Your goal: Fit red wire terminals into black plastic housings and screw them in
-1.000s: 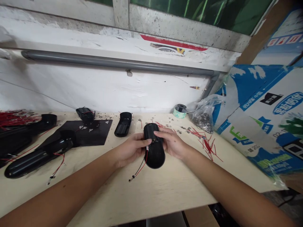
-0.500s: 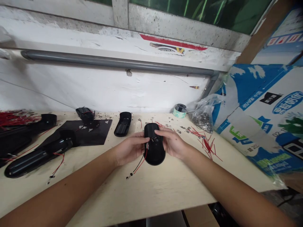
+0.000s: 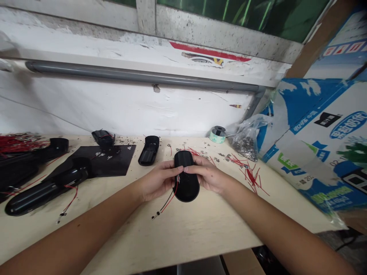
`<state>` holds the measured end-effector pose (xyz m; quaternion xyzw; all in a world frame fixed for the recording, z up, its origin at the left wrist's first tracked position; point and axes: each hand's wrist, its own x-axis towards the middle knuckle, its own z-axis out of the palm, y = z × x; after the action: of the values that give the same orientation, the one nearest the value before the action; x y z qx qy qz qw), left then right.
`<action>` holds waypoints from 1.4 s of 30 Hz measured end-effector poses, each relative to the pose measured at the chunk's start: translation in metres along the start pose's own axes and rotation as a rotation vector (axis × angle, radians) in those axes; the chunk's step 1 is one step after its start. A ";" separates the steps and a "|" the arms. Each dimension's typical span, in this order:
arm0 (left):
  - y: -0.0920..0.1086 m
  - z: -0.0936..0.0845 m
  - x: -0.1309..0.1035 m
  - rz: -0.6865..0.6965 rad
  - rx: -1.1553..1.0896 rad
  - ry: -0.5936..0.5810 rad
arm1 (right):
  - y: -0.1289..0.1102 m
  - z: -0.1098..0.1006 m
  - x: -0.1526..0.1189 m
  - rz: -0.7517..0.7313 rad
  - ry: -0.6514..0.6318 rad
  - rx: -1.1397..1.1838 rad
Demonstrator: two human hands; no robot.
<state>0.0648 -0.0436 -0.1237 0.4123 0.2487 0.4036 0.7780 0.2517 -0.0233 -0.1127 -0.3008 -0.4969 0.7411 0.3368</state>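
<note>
A pale, wood-toned counter [image 3: 160, 246] is spread beneath everything, and it is bounded at twelve o'clock by a scuffed white wall [image 3: 120, 105]. Directions are taken from the held piece. Between two and three o'clock, a large cardboard box printed in blue and white [image 3: 298, 130] is seen tilted beside the counter. A long grey pipe [image 3: 143, 77] is carried across the wall at twelve o'clock. At nine o'clock, a flat black sheet [image 3: 122, 164] is laid down, partly overlapped by a long, rounded, glossy black housing [image 3: 43, 194].

Near the counter's middle, an oblong black housing with a rounded end [image 3: 187, 189] is held between both hands; whether it is touching the counter cannot be told. By the left hand [image 3: 159, 178] it is gripped at its nine o'clock edge, and by the right hand [image 3: 210, 175] at its three o'clock edge. Each grip is narrowed around the piece, the two thumbs being laid on top, near one another.

A clear plastic bag of small metal pieces [image 3: 246, 143] is set at two o'clock, and a shorter black housing [image 3: 149, 151] at ten. Loose red wires [image 3: 253, 177] are scattered at three o'clock. Thin red and black leads [image 3: 167, 202] are trailed toward seven o'clock.
</note>
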 end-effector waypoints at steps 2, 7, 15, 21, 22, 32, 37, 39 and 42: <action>0.000 0.000 0.000 0.000 0.005 -0.002 | 0.001 -0.003 0.000 0.003 -0.015 -0.024; 0.000 -0.001 -0.001 0.004 0.018 -0.025 | 0.002 -0.005 -0.001 -0.022 -0.021 -0.066; 0.001 0.003 -0.002 0.007 0.044 -0.047 | 0.005 -0.003 0.001 -0.034 0.001 -0.079; -0.002 0.002 -0.001 0.023 0.061 -0.067 | 0.002 0.001 -0.001 -0.038 0.002 -0.081; -0.003 0.002 -0.001 0.027 0.065 -0.064 | 0.001 0.002 -0.001 -0.038 0.004 -0.078; -0.001 0.004 -0.001 0.001 0.016 0.050 | 0.001 -0.002 0.003 0.016 0.030 0.061; 0.003 0.005 -0.002 -0.069 0.078 0.080 | 0.004 -0.003 0.005 0.007 0.051 0.035; 0.004 0.004 -0.002 -0.083 0.076 0.060 | 0.004 -0.003 0.005 0.008 0.058 0.033; 0.004 0.002 -0.002 -0.075 0.077 0.035 | 0.005 -0.004 0.005 0.003 0.044 0.031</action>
<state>0.0639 -0.0449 -0.1189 0.4252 0.2929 0.3714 0.7717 0.2510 -0.0189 -0.1188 -0.3126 -0.4775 0.7422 0.3513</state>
